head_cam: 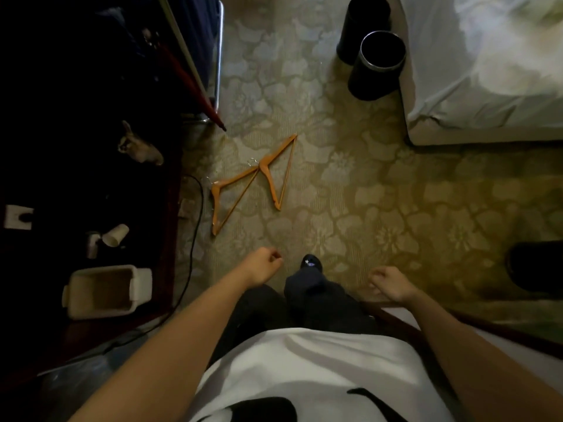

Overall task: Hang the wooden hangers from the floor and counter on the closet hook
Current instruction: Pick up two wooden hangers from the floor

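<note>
Two wooden hangers lie flat on the patterned carpet ahead of me, their tips touching. The nearer hanger [217,198] lies beside the dark counter's edge, and the farther hanger [275,155] sits just right of it. Each has a small metal hook pointing left. My left hand [264,267] hangs loosely curled above the floor, short of the hangers, holding nothing. My right hand [388,283] is lower right, fingers loosely curled, also with nothing in it. No closet hook is in view.
A dark counter [91,193] on the left carries a white tray [106,292], a tipped paper cup [115,235] and a black cable [196,208]. Two black cylindrical bins [376,65] stand by a white bed [487,71]. My foot [310,263] is forward.
</note>
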